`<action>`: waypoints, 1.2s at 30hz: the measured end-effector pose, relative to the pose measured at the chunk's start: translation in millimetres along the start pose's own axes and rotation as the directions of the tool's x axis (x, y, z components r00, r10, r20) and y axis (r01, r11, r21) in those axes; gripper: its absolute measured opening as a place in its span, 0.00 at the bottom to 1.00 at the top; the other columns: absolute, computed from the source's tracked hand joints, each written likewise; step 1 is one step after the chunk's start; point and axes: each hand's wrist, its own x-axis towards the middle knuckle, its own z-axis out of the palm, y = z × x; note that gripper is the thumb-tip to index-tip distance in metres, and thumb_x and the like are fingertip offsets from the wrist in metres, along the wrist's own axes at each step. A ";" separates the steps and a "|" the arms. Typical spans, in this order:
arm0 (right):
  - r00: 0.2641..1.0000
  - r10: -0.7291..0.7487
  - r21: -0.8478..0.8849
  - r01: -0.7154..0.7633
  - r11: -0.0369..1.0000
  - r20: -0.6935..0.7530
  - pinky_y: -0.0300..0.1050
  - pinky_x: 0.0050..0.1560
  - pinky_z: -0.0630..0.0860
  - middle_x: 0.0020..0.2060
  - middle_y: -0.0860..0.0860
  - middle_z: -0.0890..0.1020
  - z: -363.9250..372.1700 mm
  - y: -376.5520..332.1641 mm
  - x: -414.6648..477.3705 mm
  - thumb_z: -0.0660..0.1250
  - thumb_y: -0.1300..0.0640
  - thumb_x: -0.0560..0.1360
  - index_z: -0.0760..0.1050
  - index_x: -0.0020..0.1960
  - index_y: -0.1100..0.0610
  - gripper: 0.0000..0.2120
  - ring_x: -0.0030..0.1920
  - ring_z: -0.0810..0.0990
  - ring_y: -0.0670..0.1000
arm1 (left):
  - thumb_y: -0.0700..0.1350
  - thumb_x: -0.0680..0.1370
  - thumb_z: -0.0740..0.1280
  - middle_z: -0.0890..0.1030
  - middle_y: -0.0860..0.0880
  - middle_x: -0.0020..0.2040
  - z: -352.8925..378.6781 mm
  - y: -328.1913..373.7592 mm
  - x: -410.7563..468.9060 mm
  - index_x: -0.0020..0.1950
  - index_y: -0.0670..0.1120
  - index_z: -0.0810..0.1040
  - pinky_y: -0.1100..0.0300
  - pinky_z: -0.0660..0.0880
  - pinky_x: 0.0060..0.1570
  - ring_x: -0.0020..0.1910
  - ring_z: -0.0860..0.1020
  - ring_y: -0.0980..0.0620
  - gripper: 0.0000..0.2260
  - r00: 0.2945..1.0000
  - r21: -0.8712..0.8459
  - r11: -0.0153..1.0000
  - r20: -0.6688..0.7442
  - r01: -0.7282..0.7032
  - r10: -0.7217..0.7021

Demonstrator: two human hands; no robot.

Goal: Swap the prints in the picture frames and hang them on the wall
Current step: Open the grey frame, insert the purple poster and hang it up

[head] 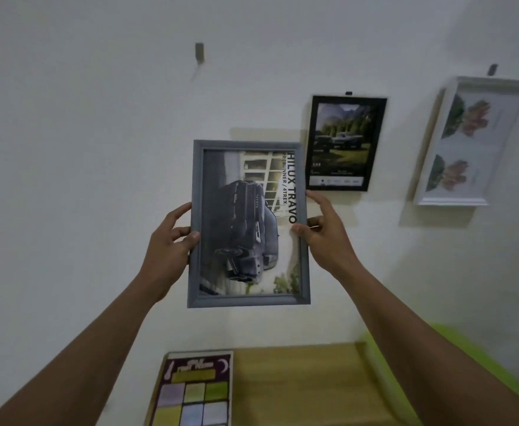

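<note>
The left hand point(172, 241) grips the left edge of a grey picture frame point(249, 224), its fingers point(178, 214) curled behind the edge and its thumb pressed on the front. The frame is held upright in the air in front of the white wall, below and to the right of a small wall hook point(199, 52). Its truck print point(246, 229) lies sideways, with the lettering running down the right side. The right hand point(326, 238) pinches the frame's right edge, thumb on the front and fingers clamped behind it. Just right of that, a black picture frame point(344, 142) hangs on the wall, and farther right hangs a white picture frame point(470, 142) with two flower pictures. Below, a wooden tabletop point(298, 385) carries a colourful printed sheet point(193, 392) at its left end; a blurred green surface point(473, 367) lies beside it on the right.
</note>
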 end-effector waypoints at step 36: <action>0.757 0.531 0.201 -0.628 0.752 0.381 0.58 0.53 0.82 0.63 0.47 0.79 19.0 182.1 -178.1 0.69 0.41 0.76 0.51 0.77 0.33 0.37 0.59 0.80 0.50 | 0.36 0.73 0.70 0.80 0.50 0.61 160.2 -127.1 -216.0 0.72 0.54 0.69 0.59 0.81 0.43 0.56 0.80 0.54 0.30 0.896 0.352 0.910 0.297 0.219 -0.331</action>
